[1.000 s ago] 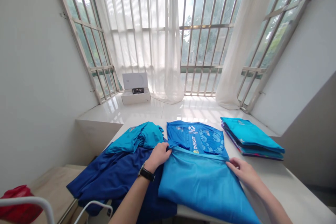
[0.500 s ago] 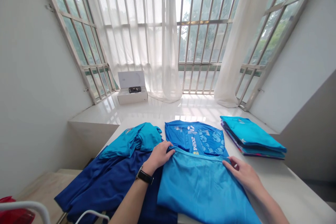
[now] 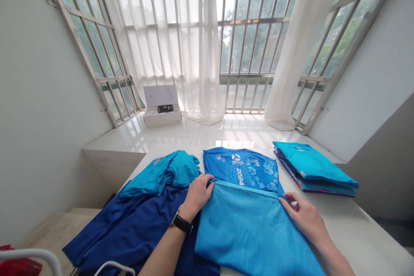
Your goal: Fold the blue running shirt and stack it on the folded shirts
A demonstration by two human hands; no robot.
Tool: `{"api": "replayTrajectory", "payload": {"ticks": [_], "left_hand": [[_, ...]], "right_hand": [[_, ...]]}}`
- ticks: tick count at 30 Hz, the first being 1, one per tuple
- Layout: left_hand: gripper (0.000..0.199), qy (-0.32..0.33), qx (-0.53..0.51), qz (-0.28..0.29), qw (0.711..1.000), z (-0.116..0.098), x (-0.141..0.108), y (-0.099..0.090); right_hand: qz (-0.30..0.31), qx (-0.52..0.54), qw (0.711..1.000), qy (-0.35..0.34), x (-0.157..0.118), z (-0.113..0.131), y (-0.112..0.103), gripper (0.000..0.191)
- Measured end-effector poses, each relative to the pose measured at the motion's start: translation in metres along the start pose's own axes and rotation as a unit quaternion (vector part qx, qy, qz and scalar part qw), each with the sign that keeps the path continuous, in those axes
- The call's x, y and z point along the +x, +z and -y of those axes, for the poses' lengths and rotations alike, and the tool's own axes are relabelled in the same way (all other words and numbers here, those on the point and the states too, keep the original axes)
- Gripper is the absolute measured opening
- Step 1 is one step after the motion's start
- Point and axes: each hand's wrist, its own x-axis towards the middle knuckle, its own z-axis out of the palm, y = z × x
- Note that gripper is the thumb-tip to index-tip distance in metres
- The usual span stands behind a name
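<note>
A bright blue printed jersey [image 3: 241, 170] lies flat on the white table [image 3: 365, 233], with "2024" printed on it. Its lower half is folded up over itself as a smooth plain blue layer [image 3: 254, 228]. My left hand [image 3: 196, 196], with a black watch on its wrist, pinches the left end of the folded edge. My right hand [image 3: 304, 216] grips the right end. To the left lies a heap of dark navy cloth [image 3: 129, 224] under a crumpled teal garment [image 3: 164, 174]. Several folded shirts [image 3: 313, 170] form a stack at the right.
The table's right edge runs close to my right arm. Behind it are a glossy white ledge [image 3: 226, 131], an open white box [image 3: 161, 112] holding a black object, and barred windows with sheer curtains [image 3: 181, 47]. A white rail [image 3: 32, 255] and red item [image 3: 19, 268] sit at bottom left.
The folded layer now lies smoother and its edge straighter, with my right hand a little further right. The view has tilted slightly upward.
</note>
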Motion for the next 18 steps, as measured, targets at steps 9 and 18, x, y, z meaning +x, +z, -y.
{"api": "replayTrajectory", "payload": {"ticks": [9, 18], "left_hand": [[0.03, 0.16, 0.082, -0.094, 0.979, -0.016, -0.006, 0.002], [0.062, 0.2, 0.137, 0.116, 0.963, -0.013, -0.017, 0.018]], "right_hand": [[-0.071, 0.002, 0.994, -0.088, -0.002, -0.008, 0.006, 0.047], [-0.027, -0.063, 0.961, -0.268, -0.03, 0.006, 0.008, 0.057]]}}
